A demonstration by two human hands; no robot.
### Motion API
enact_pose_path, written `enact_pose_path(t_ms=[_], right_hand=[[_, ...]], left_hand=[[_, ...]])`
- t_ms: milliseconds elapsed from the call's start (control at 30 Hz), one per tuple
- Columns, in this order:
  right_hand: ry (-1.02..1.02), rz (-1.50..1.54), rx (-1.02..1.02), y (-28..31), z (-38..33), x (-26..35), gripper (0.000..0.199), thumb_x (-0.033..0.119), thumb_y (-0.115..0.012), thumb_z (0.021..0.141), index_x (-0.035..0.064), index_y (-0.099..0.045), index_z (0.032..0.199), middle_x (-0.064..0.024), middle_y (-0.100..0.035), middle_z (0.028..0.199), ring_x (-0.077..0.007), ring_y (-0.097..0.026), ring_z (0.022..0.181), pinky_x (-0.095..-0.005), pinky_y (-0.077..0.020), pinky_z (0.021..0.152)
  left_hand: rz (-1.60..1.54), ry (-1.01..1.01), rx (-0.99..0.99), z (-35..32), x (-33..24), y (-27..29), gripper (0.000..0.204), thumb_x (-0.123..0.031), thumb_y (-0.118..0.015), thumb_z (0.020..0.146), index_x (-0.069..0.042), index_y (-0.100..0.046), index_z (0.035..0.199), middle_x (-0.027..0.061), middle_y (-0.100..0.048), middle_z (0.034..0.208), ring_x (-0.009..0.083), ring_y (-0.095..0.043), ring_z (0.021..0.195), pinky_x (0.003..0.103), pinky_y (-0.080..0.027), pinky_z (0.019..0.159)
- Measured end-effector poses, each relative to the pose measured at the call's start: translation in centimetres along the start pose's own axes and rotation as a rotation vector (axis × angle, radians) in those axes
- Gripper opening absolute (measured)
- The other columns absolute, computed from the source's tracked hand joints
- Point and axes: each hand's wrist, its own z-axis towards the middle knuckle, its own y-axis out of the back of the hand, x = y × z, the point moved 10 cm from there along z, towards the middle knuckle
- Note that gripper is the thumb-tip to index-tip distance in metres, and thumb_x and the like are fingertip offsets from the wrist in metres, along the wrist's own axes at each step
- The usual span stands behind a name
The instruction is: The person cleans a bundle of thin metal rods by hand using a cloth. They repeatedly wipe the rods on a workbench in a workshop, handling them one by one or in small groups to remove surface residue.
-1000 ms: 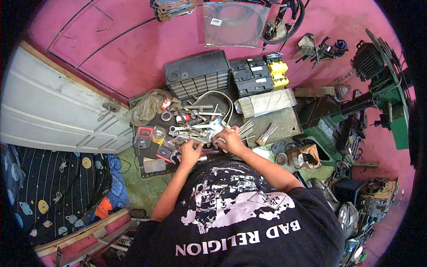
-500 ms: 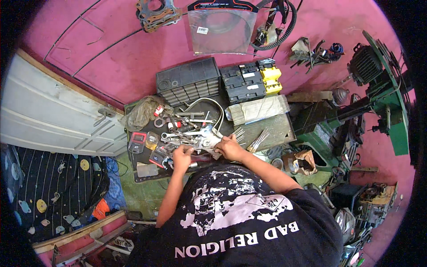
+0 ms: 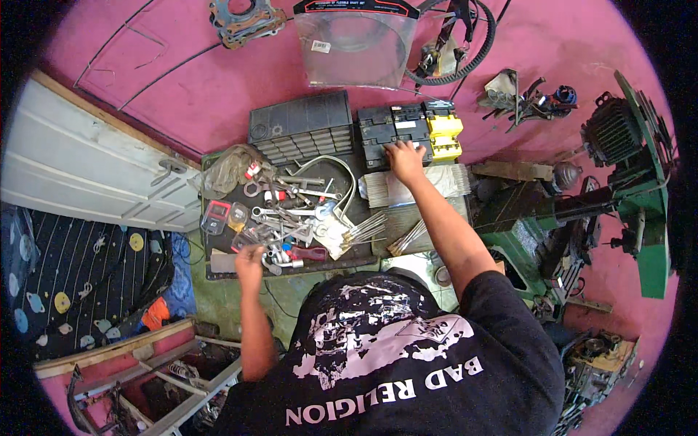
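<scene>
My right hand [image 3: 405, 158] reaches across the bench to the near side of the black batteries [image 3: 392, 131], its fingers spread against them; no held thing shows. Low at the bench's near left edge is my left hand [image 3: 249, 259], its fingers curled together; what they hold, if anything, is hidden. Beside it lie a red-handled tool [image 3: 309, 253], a chrome socket [image 3: 291, 264] and a flat grey plate [image 3: 222, 261]. Several combination wrenches [image 3: 280, 212] are heaped beyond it. A bundle of thin rods [image 3: 366, 230] lies to the right of the heap.
A black parts cabinet [image 3: 302, 131] with small drawers stands at the back, left of the batteries and yellow boxes [image 3: 445, 138]. Wrapped rods [image 3: 429, 185] lie in front of them. To the right stands a green drill press [image 3: 643, 203]; a white door [image 3: 94, 171] is at the left.
My right hand has left the tool heap and moved forward and right to the batteries. My left hand has shifted left to the bench's near edge. The head view has shifted slightly.
</scene>
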Motion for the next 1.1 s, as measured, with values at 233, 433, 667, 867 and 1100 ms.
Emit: enact_pose_path(t_ms=[233, 433, 667, 867, 1100], right_hand=[[0.035, 0.095, -0.033, 2.8, -6.1, 0.6, 0.05, 0.029, -0.065, 0.09, 0.0186, -0.053, 0.137, -0.0062, -0.067, 0.116, -0.0272, -0.056, 0.115, -0.0659, -0.0281, 0.101], [-0.061, 0.08, 0.161, -2.1, -22.3, -4.6, 0.027, 0.032, -0.07, 0.086, 0.018, -0.07, 0.108, -0.0051, -0.07, 0.104, -0.0256, -0.059, 0.106, -0.0593, -0.0325, 0.095], [-0.039, 0.025, 0.222, -5.0, -24.2, -5.4, 0.02, 0.034, -0.067, 0.087, 0.0161, -0.075, 0.092, -0.0031, -0.071, 0.096, -0.0226, -0.06, 0.101, -0.0538, -0.0349, 0.092], [-0.02, 0.051, 0.143, -5.2, -22.5, -4.2, 0.025, 0.036, -0.068, 0.085, 0.0123, -0.073, 0.081, -0.0056, -0.072, 0.093, -0.0244, -0.063, 0.094, -0.0505, -0.0362, 0.088], [0.0, 0.046, 0.225, -7.2, -22.2, -4.4, 0.02, 0.03, -0.066, 0.083, 0.0103, -0.071, 0.083, -0.0083, -0.071, 0.094, -0.0271, -0.063, 0.095, -0.0517, -0.0367, 0.087]], left_hand=[[-0.018, 0.014, 0.305, -6.5, -2.6, -14.9, 0.005, -0.004, -0.069, 0.09, 0.0, -0.068, 0.092, 0.0067, -0.07, 0.085, 0.0125, -0.062, 0.076, 0.027, -0.05, 0.072], [0.01, 0.031, 0.47, -9.2, -0.5, -22.2, 0.012, -0.01, -0.076, 0.085, -0.002, -0.067, 0.087, 0.0041, -0.068, 0.077, 0.0094, -0.061, 0.069, 0.027, -0.05, 0.065], [0.038, 0.034, 0.598, -10.6, -2.0, -27.5, 0.014, -0.01, -0.076, 0.084, -0.001, -0.066, 0.088, 0.0057, -0.07, 0.078, 0.0099, -0.063, 0.07, 0.028, -0.051, 0.065], [0.121, -0.055, 0.564, -11.7, -3.2, -29.3, 0.015, -0.011, -0.076, 0.08, 0.0, -0.066, 0.084, 0.0092, -0.07, 0.076, 0.0136, -0.063, 0.065, 0.031, -0.051, 0.063], [0.21, -0.143, 0.337, -11.5, -3.5, -28.8, 0.015, -0.013, -0.076, 0.074, -0.001, -0.068, 0.078, 0.0139, -0.067, 0.072, 0.0236, -0.063, 0.062, 0.036, -0.05, 0.061]])
